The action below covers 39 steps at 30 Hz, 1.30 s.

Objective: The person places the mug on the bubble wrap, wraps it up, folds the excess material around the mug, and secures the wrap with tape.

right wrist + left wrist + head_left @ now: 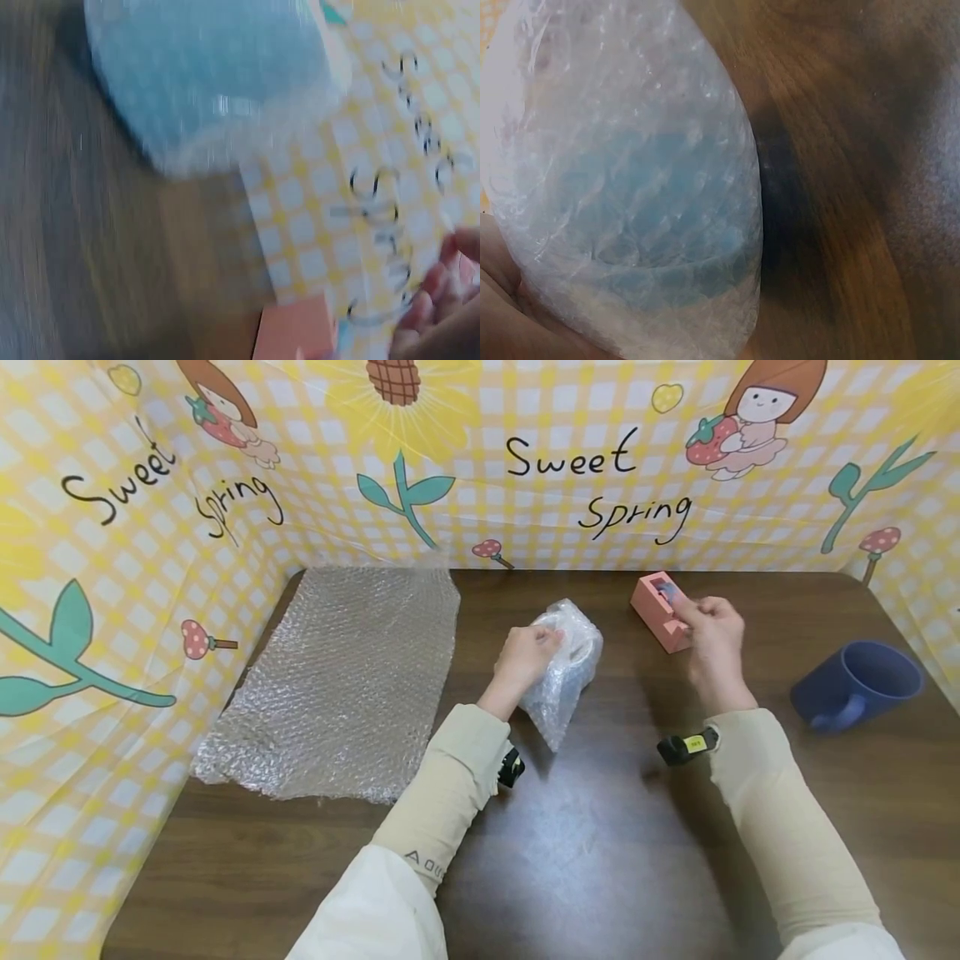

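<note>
1. Head: The left hand [525, 653] grips a translucent bubble-wrapped bundle [562, 693] at the middle of the brown wood-grain table [247, 860]. The right hand [718, 647] is at a pink box-shaped tape dispenser [660, 614]. A flat, clear bubble-wrap sheet [337, 685] lies left; a dark-blue mug [843, 689], right.
2. Left wrist: Light blue shows through the bundle, left hand against it.
3. Right wrist: Blurred; right fingers bent, whether grasping anything I cannot tell.
</note>
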Tool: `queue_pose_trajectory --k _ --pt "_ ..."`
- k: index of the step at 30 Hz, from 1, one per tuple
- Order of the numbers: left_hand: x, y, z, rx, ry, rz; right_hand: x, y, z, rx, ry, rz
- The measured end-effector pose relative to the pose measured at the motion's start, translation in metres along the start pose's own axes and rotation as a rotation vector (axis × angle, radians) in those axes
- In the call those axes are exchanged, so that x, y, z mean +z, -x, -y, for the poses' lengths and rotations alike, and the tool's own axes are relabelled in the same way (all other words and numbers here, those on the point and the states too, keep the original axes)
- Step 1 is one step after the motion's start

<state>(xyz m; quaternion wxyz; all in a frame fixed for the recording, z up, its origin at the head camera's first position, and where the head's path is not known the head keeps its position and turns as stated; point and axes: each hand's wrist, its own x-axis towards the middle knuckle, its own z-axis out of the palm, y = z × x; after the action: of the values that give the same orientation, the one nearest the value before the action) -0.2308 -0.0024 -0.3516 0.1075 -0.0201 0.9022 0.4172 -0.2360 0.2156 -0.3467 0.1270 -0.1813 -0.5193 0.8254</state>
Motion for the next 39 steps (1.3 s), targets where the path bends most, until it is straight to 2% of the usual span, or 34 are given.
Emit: queue_pose_trajectory --k 2,6,12,17,25,34,39 --pt "0.0 0.0 0.0 -0.002 -0.006 0.003 0.009 0.006 -0.002 0.029 0.119 0.118" --pt "0.0 -0.001 0.001 0.0 -0.006 0.002 0.023 0.016 -0.006 0.027 0.351 0.339" --pt "0.001 -0.003 0.003 0.006 0.025 0.006 0.043 0.028 -0.009 -0.035 0.68 0.554" --pt "0.001 -0.003 0.004 0.021 0.038 0.013 0.057 0.031 -0.012 -0.083 0.867 0.695" --pt "0.0 -0.003 0.003 0.022 0.014 -0.002 0.066 0.032 -0.014 -0.161 1.01 0.75" --pt "0.002 -0.003 0.002 0.016 0.005 -0.032 0.07 0.035 -0.016 -0.212 1.158 0.688" --pt "0.001 -0.003 0.002 0.014 0.01 -0.03 0.072 0.039 -0.015 -0.234 1.195 0.679"
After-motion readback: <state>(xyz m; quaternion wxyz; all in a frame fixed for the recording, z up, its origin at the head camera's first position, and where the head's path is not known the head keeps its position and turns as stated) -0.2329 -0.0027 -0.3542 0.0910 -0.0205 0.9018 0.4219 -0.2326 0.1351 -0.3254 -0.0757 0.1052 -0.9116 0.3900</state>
